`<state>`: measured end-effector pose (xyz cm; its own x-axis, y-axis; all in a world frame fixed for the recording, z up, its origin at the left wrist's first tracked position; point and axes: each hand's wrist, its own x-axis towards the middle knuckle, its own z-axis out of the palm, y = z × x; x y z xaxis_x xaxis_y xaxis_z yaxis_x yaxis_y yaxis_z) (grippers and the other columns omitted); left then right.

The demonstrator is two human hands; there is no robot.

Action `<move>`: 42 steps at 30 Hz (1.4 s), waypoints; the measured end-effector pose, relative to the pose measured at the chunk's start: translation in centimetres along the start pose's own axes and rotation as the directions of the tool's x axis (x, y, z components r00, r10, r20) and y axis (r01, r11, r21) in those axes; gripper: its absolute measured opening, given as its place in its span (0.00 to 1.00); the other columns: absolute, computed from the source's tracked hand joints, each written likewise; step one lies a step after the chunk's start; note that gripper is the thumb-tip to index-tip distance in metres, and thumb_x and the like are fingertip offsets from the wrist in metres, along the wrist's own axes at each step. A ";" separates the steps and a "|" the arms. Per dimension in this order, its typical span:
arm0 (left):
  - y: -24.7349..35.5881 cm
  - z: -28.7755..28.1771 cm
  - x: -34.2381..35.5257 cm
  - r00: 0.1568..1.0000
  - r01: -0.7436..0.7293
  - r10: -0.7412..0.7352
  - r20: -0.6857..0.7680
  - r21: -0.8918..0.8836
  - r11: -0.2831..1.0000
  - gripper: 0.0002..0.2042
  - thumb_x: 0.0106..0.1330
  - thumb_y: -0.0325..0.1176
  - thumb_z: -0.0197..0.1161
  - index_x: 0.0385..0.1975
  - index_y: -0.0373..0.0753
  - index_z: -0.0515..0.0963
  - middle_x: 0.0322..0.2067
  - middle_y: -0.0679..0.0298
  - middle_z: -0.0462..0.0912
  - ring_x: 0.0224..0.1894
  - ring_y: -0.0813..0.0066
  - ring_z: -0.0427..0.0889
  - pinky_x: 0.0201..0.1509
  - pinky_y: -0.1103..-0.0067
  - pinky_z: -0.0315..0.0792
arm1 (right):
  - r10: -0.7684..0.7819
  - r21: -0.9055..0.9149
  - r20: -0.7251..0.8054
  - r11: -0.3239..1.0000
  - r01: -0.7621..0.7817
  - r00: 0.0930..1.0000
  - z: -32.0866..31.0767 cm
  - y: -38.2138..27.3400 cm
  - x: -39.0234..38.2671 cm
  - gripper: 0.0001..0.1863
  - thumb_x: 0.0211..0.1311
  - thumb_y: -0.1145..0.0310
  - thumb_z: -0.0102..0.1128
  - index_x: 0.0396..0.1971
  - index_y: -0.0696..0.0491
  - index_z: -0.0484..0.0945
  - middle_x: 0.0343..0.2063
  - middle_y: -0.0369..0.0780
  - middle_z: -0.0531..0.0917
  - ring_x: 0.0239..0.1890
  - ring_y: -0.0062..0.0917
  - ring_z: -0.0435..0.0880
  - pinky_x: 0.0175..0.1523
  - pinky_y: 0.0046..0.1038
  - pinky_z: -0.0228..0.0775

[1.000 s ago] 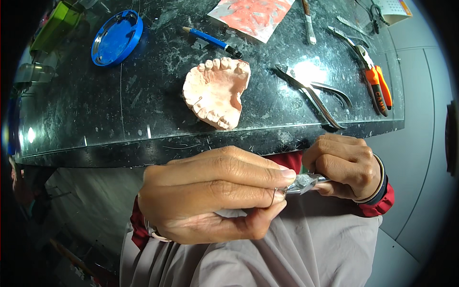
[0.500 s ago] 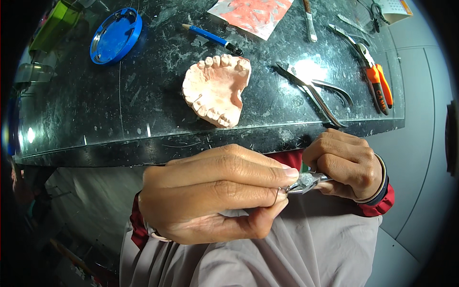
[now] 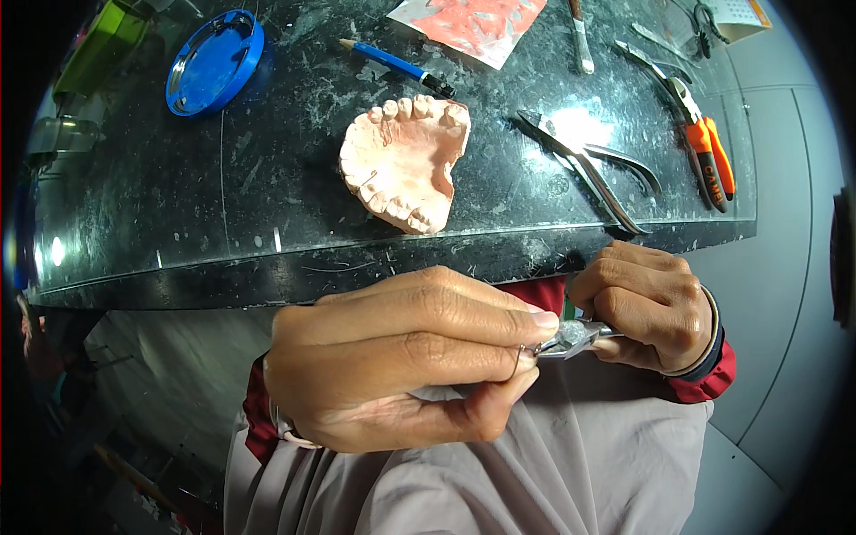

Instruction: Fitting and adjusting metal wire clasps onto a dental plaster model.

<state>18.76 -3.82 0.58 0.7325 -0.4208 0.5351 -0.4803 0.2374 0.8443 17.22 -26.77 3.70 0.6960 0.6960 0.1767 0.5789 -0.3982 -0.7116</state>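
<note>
My left hand (image 3: pixel 401 352) is closed, its thumb and fingertips pinching a thin bent metal wire (image 3: pixel 518 358) over my lap. In my closed right hand (image 3: pixel 646 303) are small silver pliers (image 3: pixel 572 337), with the fingers wrapped round the handles. The jaws point left and meet the wire at my left fingertips; the exact grip is partly hidden by those fingers. Just beyond the hands, a pale pink plaster dental model (image 3: pixel 406 165) of a tooth arch lies on the dark bench, teeth up.
On the dark bench (image 3: pixel 294 169) lie silver pliers (image 3: pixel 588 165), orange-handled cutters (image 3: pixel 700 134), a blue pencil (image 3: pixel 392 62), a blue round lid (image 3: pixel 216 64), a pink-smeared sheet (image 3: pixel 473 22) and a metal-bladed tool (image 3: pixel 581 40). The bench's front edge runs just beyond my hands.
Both hands keep nearly the same pose and hold. The view of the bench has shifted very slightly; nothing on it has been moved.
</note>
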 end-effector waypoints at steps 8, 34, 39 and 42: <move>-0.2 -0.1 0.1 1.000 -0.024 0.024 -0.005 0.007 1.000 0.06 0.45 0.18 0.67 0.21 0.32 0.76 0.29 0.47 0.83 0.30 0.65 0.85 0.29 0.81 0.80 | 0.027 -0.038 -0.005 0.999 -0.027 1.000 0.1 0.0 0.1 0.14 0.48 0.69 0.70 0.17 0.56 0.71 0.22 0.39 0.75 0.20 0.26 0.75 0.23 0.26 0.64; -0.4 0.2 -0.2 1.000 0.006 -0.006 0.007 -0.028 1.000 0.06 0.47 0.20 0.69 0.22 0.31 0.77 0.30 0.47 0.83 0.29 0.65 0.85 0.29 0.80 0.81 | -0.024 -0.033 0.038 0.999 0.025 0.999 -0.1 0.7 -0.4 0.20 0.59 0.59 0.60 0.15 0.56 0.69 0.19 0.41 0.76 0.19 0.27 0.77 0.23 0.26 0.64; -0.4 0.0 -0.3 0.999 0.038 -0.038 -0.002 -0.004 0.999 0.06 0.46 0.19 0.68 0.22 0.31 0.77 0.29 0.47 0.83 0.30 0.64 0.85 0.28 0.80 0.81 | 0.010 -0.055 0.041 0.998 -0.008 0.999 0.0 0.4 -0.4 0.20 0.58 0.58 0.60 0.16 0.58 0.69 0.20 0.42 0.77 0.20 0.27 0.77 0.24 0.27 0.66; -1.0 -0.1 -0.5 0.997 0.049 -0.048 -0.052 0.007 0.999 0.07 0.45 0.17 0.68 0.23 0.31 0.78 0.28 0.47 0.83 0.30 0.63 0.85 0.28 0.80 0.80 | 0.090 -0.078 0.003 0.993 -0.089 0.996 -0.6 0.0 -0.3 0.19 0.60 0.61 0.59 0.18 0.60 0.69 0.24 0.44 0.77 0.22 0.30 0.78 0.25 0.28 0.67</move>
<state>18.97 -3.76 -0.54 0.7790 -0.3858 0.4943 -0.4474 0.2102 0.8693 17.21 -27.34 4.02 0.7436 0.6596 0.1100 0.5462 -0.5042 -0.6690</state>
